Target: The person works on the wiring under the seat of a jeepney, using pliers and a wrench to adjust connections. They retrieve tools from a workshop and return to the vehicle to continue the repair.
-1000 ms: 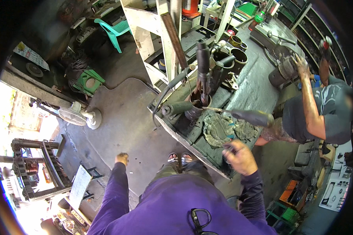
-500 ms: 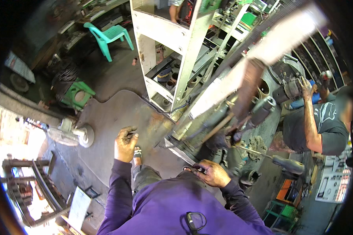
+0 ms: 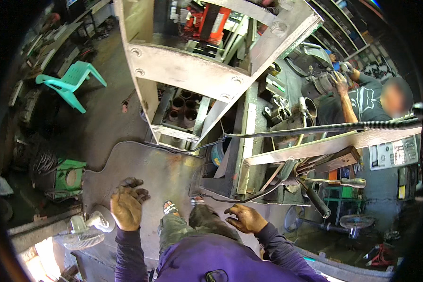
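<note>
Near and to the left, we hold our left hand (image 3: 128, 205) raised above the grey floor sheet (image 3: 148, 163), its grimy fingers loosely bent and grasping nothing that we can see; near and right of it, our right hand (image 3: 247, 218) hangs with slack, curled fingers, likewise free of any load as far as it shows. Just beyond the right hand, a black cable (image 3: 235, 201) sags along the near edge of the workbench (image 3: 245, 174), apart from our fingers. Farther right, a screwdriver (image 3: 352, 182) and a dark-handled tool (image 3: 317, 203) jut from the bench's clutter. Farther off, a white metal frame (image 3: 188, 70) rises in the middle, and to the far right a co-worker (image 3: 362, 101) touches a metal part (image 3: 323, 84). Far left, we see a green chair (image 3: 71, 81), with a white fan (image 3: 83, 231) nearer us
</note>
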Tool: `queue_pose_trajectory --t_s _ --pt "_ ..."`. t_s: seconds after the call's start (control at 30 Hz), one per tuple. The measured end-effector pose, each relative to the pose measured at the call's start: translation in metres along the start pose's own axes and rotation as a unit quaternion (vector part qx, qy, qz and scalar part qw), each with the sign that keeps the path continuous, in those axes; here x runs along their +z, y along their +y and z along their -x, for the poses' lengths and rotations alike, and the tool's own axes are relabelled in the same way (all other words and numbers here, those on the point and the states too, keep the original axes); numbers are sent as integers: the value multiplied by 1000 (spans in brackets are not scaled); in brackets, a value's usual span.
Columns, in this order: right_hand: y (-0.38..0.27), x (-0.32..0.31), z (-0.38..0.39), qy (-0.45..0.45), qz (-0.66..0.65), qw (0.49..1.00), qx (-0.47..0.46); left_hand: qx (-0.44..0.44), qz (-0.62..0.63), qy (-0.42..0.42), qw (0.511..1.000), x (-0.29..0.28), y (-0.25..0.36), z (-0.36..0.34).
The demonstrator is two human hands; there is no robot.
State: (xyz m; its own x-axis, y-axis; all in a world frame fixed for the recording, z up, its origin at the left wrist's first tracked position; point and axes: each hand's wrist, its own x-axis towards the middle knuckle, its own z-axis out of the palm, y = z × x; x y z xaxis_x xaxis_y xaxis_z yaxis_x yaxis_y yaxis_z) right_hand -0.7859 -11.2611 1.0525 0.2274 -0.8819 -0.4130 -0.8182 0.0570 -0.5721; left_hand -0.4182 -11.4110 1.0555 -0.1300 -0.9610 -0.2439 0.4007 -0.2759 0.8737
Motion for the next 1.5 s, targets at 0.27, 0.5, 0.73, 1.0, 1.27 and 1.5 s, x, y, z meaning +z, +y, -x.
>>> queue_pose_trajectory --t_s 0.27,0.5,0.73,1.0,1.27,1.5 --pt "3 -19 -39 64 -43 996 47 172 -63 -94 978 92 70 -96" --pt "-1 -45 -85 138 -16 989 58 536 -471 -107 693 161 116 -155" --pt "-24 -47 -110 304 -89 938 139 620 -467 -190 601 223 135 -250" --pt "-49 -43 -120 284 -184 912 233 568 -604 -137 542 250 121 -258" --pt "-31 -164 -196 595 -357 713 96 588 -608 -113 521 255 115 -262" --pt "102 -328 -316 642 -247 634 352 571 -620 -105 528 244 111 -267"
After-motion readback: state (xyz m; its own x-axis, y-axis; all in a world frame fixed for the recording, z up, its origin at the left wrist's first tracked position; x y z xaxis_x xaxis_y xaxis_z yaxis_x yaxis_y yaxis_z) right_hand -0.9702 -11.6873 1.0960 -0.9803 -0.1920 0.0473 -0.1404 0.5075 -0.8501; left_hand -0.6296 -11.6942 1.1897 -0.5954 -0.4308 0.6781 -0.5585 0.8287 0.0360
